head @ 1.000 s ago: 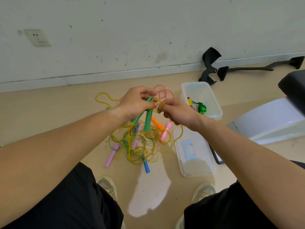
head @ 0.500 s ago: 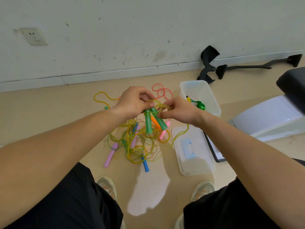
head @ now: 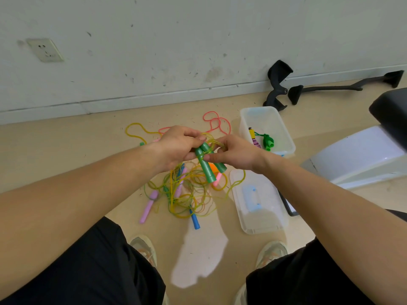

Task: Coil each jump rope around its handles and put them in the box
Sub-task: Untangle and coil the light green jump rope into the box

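Two green handles (head: 207,167) of a jump rope hang side by side, lower ends pointing down toward me. My left hand (head: 176,147) grips their tops, and my right hand (head: 236,154) pinches the yellow-green rope (head: 210,139) looped at those tops while its thumb lies across the handles. Below them a tangle of ropes (head: 187,194) lies on the floor with pink, blue and orange handles. The clear box (head: 284,137) stands at the right and holds a green coiled rope (head: 267,142).
The box's clear lid (head: 259,219) lies on the floor to the right of the tangle. A black chair base part (head: 277,84) rests by the wall, and a white panel (head: 356,155) lies at the right. My shoes and knees are at the bottom edge.
The green handles have swung from upright to hanging down toward me, now lying parallel. Both hands have shifted slightly closer together around their tops.
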Demonstrator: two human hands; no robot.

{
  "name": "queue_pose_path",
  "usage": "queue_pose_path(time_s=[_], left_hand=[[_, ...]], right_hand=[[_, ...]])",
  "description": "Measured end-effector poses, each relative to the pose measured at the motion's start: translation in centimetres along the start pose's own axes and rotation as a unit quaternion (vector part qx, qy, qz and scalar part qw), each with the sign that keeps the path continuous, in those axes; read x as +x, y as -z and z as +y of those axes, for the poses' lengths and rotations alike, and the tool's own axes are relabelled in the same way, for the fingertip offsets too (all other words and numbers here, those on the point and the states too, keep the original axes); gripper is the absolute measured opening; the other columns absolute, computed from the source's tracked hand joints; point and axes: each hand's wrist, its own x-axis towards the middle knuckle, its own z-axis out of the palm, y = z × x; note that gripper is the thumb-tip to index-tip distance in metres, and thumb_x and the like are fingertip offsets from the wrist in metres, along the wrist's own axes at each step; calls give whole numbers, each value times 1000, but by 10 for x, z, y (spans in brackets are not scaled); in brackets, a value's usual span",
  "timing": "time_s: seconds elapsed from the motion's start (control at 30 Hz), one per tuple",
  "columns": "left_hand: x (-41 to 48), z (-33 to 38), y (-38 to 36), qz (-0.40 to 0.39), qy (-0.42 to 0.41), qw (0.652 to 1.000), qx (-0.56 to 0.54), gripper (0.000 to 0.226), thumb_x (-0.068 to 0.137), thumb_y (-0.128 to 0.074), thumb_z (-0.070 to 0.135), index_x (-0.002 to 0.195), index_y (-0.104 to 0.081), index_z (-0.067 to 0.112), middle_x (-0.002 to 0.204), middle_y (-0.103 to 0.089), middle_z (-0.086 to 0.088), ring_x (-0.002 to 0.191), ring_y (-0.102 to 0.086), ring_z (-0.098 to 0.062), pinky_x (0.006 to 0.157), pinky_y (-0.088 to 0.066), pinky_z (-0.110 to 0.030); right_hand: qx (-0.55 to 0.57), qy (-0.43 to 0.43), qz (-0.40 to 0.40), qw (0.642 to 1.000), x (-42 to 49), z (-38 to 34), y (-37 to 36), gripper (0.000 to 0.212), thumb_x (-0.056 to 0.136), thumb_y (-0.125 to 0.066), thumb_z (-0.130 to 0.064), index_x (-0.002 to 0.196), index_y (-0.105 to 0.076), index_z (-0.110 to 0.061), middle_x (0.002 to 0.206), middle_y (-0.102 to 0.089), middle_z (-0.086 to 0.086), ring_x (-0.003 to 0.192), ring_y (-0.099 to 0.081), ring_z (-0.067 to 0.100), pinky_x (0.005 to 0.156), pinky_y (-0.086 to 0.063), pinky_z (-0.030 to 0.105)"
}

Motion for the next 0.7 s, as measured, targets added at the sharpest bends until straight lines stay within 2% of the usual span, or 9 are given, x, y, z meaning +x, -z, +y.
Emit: queue_pose_path(time_s=[0.17,0.27,0.4,0.5,0.6,0.7], left_hand=[[-3,0,-1,2,-22,998,51,22,88,-71,4,109,-66,4,83,-67,-2,56,-66,1,51,-49,-12],[-4,-1,-1,10,-24,998,57,16,88,-70,2,104,-66,6,82,-67,-2,57,-66,1,52,-50,-12],[-7,-1,-1,-10,-13,1000,23,13,86,-71,-2,90,-65,9,81,-68,-4,59,-68,-3,54,-53,-14],[-10,1,-2,7,-12,1000,25,16,81,-75,-4,84,-66,9,75,-69,-3,56,-69,-5,53,-53,-15],[-9,3,3,25,-17,993,114,16,76,-84,8,78,-71,18,68,-69,5,60,-66,-3,53,-53,-17],[-7,3,6,29,-31,984,175,16,72,-88,17,75,-74,23,71,-69,5,65,-60,-6,50,-48,-15]], right_hand=[[-1,6,7,1000,2,1,1,21,91,-73,-24,72,-64,-22,46,-40,-17,44,-38,0,46,-28,10],[-33,17,5,999,3,1,2,17,91,-72,-27,85,-70,-12,45,-38,-17,44,-36,1,46,-27,12],[-37,19,12,999,4,4,5,37,90,-73,-29,83,-64,6,56,-38,-7,48,-34,3,47,-27,16],[-34,16,4,999,4,7,6,42,90,-73,-29,81,-60,9,59,-40,-3,49,-35,3,50,-29,18],[-45,7,-14,999,4,8,7,42,90,-73,-32,79,-61,6,58,-41,-5,51,-36,5,52,-29,20],[-46,-5,-27,999,3,7,8,44,89,-74,-33,81,-61,8,61,-39,-1,54,-35,8,53,-28,22]])
